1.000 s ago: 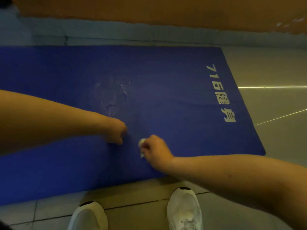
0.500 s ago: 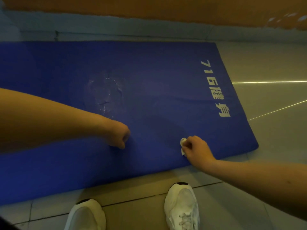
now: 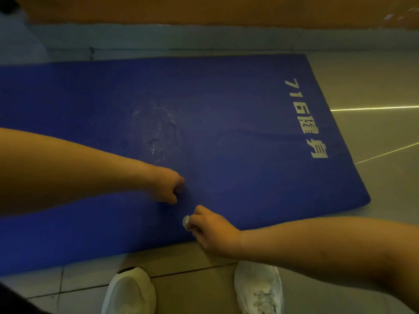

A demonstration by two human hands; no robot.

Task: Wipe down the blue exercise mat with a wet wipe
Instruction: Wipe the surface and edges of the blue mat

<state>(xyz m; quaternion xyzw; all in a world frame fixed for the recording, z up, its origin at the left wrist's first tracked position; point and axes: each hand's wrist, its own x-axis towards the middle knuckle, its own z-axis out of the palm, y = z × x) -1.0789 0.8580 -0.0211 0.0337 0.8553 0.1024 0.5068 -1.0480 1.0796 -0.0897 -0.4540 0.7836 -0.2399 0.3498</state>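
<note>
swung back left just now, wet wipe (image 3: 186,220) balled in the curled right hand (image 3: 214,231) grip, pressing the blue exercise mat (image 3: 249,155) by its near edge beside the empty fisted left hand (image 3: 169,186), mid-pass.

1. This looks like a dimly lit gym or fitness room.
2. A long blue foam exercise mat (image 3: 226,98) lies flat on the floor, and white printed lettering (image 3: 306,118) across its end reads "716" followed by Chinese characters.
3. The mat lies on pale glazed floor tiles (image 3: 374,87) with dark grout lines, and behind it a grey skirting band (image 3: 181,39) runs under an orange painted wall (image 3: 204,10).
4. A pair of white lace-up trainers (image 3: 258,288) stands at the mat's near edge.
</note>
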